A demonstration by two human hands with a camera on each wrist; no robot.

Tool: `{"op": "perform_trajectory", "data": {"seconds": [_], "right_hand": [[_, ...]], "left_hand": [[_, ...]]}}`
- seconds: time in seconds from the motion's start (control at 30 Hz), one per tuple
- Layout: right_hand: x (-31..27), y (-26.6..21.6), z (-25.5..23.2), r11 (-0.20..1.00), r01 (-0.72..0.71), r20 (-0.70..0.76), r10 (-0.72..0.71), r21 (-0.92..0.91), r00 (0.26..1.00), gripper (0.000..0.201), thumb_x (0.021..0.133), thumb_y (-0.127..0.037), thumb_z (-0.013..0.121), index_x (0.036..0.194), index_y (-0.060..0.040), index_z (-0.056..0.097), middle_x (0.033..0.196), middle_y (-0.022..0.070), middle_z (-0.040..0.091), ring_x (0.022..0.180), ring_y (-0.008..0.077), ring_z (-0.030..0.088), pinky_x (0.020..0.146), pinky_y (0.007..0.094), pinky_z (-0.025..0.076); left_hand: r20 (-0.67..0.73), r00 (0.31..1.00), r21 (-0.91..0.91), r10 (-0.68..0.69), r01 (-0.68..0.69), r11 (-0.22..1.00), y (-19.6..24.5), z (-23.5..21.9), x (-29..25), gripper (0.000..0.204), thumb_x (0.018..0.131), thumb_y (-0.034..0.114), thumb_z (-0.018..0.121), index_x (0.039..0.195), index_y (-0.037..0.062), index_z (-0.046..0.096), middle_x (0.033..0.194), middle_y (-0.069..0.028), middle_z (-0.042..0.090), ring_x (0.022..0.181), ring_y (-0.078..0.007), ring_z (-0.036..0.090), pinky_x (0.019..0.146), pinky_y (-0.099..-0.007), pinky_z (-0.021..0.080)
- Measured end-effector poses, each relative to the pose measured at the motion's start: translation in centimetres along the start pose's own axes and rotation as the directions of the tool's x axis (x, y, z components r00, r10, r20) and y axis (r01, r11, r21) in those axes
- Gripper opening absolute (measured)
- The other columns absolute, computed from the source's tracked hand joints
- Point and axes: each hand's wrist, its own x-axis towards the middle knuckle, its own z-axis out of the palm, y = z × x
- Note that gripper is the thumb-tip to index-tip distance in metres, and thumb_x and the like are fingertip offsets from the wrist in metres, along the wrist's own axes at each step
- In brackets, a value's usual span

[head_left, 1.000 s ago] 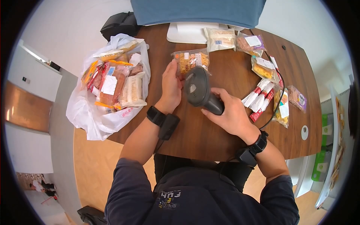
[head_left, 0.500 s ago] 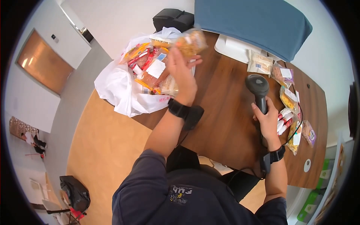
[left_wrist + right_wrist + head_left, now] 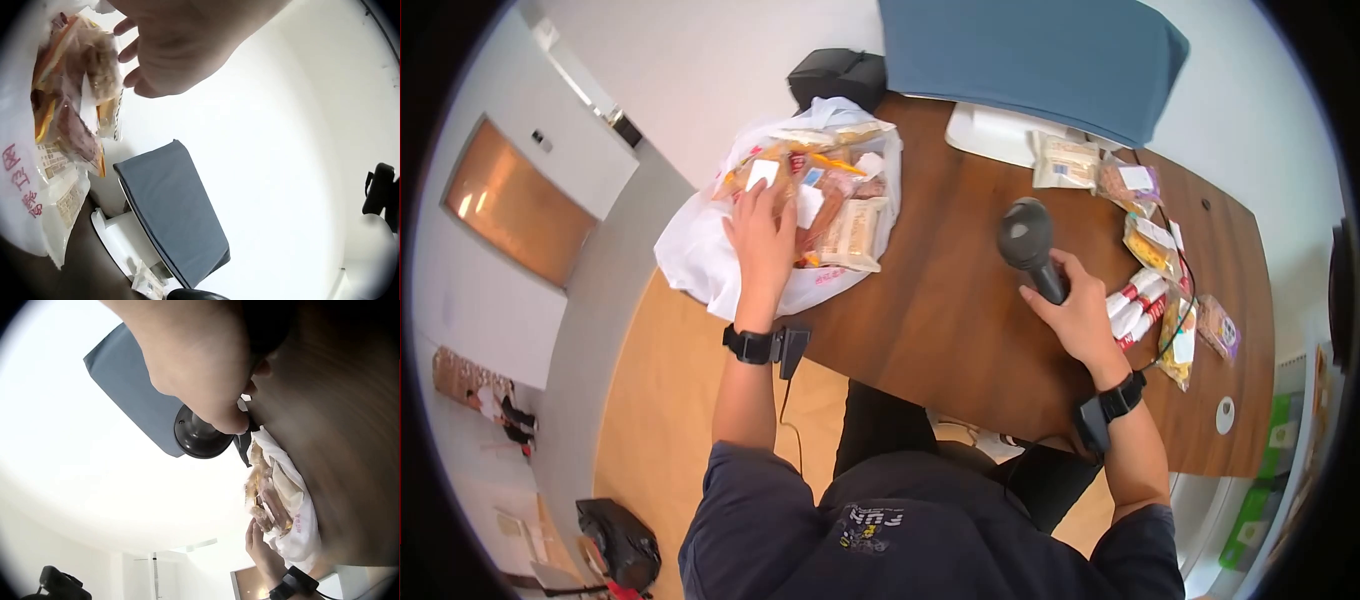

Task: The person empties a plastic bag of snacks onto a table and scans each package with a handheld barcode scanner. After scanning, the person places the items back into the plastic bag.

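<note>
In the head view my left hand (image 3: 762, 235) is over a white plastic bag (image 3: 690, 245), its fingers spread at a clear snack packet with a white label (image 3: 762, 176) on top of the pile. The left wrist view shows the fingers loosely extended beside a crumbly tan packet (image 3: 103, 69). Several packaged foods fill the bag, among them a pale packet (image 3: 855, 235) at its right side. My right hand (image 3: 1085, 315) grips the handle of a dark grey barcode scanner (image 3: 1027, 235), held up over the middle of the table. From the right wrist view, the scanner's rounded head (image 3: 203, 434) shows past the hand.
At the table's (image 3: 940, 330) back stands a screen under a blue-grey cloth (image 3: 1030, 65), with a black box (image 3: 837, 78) to its left. Several packets, such as a pale one (image 3: 1065, 160) and red-and-white sticks (image 3: 1140, 305), lie on the right beside a black cable (image 3: 1185, 335).
My left hand has carried the snack packet from the table's middle over to the bag at left, and its fingers now lie spread on it. The scanner has moved away from the packet.
</note>
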Motion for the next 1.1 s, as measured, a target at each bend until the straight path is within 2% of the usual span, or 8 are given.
{"op": "perform_trajectory", "data": {"seconds": [0.33,0.43,0.5,0.53,0.73,0.9,1.0,1.1], "right_hand": [[-0.6,0.0,-0.1,0.997,-0.007,0.045,0.011,-0.079,0.999,0.054,0.079,-0.029,0.077,0.122,-0.0037,0.057,0.099,0.0199,0.069,0.092,0.0371,0.067,0.082,0.0419,0.054],[-0.7,0.0,-0.1,0.999,0.024,0.038,-0.022,-0.049,0.999,0.052,0.08,-0.031,0.074,0.122,-0.0048,0.057,0.097,0.019,0.069,0.09,0.0372,0.067,0.081,0.0435,0.053],[-0.6,0.2,-0.2,1.0,-0.002,0.03,0.003,-0.023,1.0,0.052,0.081,-0.032,0.073,0.122,-0.0047,0.056,0.097,0.0191,0.069,0.09,0.0374,0.067,0.081,0.0437,0.054],[-0.6,0.3,-0.2,1.0,-0.019,0.034,0.019,-0.002,0.999,0.051,0.081,-0.032,0.073,0.121,-0.0046,0.056,0.097,0.0191,0.069,0.09,0.0376,0.067,0.081,0.0439,0.054],[-0.6,0.6,-0.1,0.997,-0.073,-0.001,0.073,0.002,0.997,0.049,0.083,-0.031,0.071,0.12,-0.0042,0.056,0.097,0.0197,0.069,0.089,0.0387,0.067,0.079,0.0448,0.054],[-0.5,0.5,-0.2,0.998,-0.06,0.015,0.06,0.001,0.998,0.049,0.082,-0.031,0.071,0.12,-0.0042,0.056,0.096,0.0196,0.069,0.089,0.0389,0.067,0.079,0.0451,0.054],[-0.7,0.5,0.0,0.999,-0.029,0.003,0.029,-0.013,1.0,0.049,0.082,-0.031,0.072,0.12,-0.0041,0.057,0.096,0.0198,0.069,0.089,0.039,0.067,0.079,0.0452,0.053],[-0.6,0.4,-0.1,0.999,-0.037,-0.018,0.037,-0.004,0.999,0.049,0.081,-0.03,0.073,0.12,-0.0038,0.057,0.095,0.0204,0.069,0.089,0.0391,0.067,0.079,0.0451,0.053]], "left_hand": [[0.031,0.924,-0.437,0.382,-0.331,0.836,12.2,5.9,-4.2,0.035,0.093,0.015,0.061,0.125,0.0022,0.059,0.135,-0.0188,0.053,0.125,-0.0372,0.048,0.108,-0.0441,0.035],[0.238,0.894,-0.687,0.38,-0.121,0.716,15.4,9.8,-5.8,0.034,0.093,0.013,0.061,0.125,0.0012,0.058,0.132,-0.0158,0.055,0.123,-0.0293,0.052,0.105,-0.0391,0.039],[0.571,0.794,-0.802,0.211,0.483,0.352,16.8,12.8,-5.8,0.034,0.094,0.014,0.06,0.126,0.002,0.058,0.126,-0.0097,0.061,0.116,-0.0188,0.056,0.101,-0.0326,0.042],[0.576,0.786,-0.798,0.223,0.483,0.361,17.1,14.0,-5.5,0.034,0.094,0.014,0.06,0.126,0.002,0.058,0.126,-0.0097,0.061,0.116,-0.0188,0.056,0.101,-0.0326,0.042],[0.282,0.879,-0.91,0.385,0.118,0.397,21.0,19.3,-2.6,0.039,0.093,0.011,0.065,0.128,-0.0012,0.054,0.126,-0.0113,0.057,0.117,-0.0194,0.054,0.098,-0.0328,0.045],[0.229,0.954,-0.669,0.194,0.009,0.743,24.3,22.7,1.8,0.083,0.079,0.032,0.08,0.142,-0.0004,0.039,0.143,-0.0206,0.045,0.134,-0.0372,0.04,0.11,-0.0439,0.034],[-0.019,0.92,-0.604,0.392,-0.323,0.729,25.0,24.7,3.5,0.096,0.073,0.039,0.083,0.146,0.0002,0.033,0.15,-0.0212,0.036,0.141,-0.0395,0.029,0.114,-0.0519,0.025],[0.105,0.845,-0.359,0.525,-0.46,0.812,26.0,24.5,3.8,0.099,0.071,0.04,0.083,0.146,0.0009,0.032,0.152,-0.023,0.033,0.143,-0.0392,0.026,0.114,-0.0593,0.019]]}}
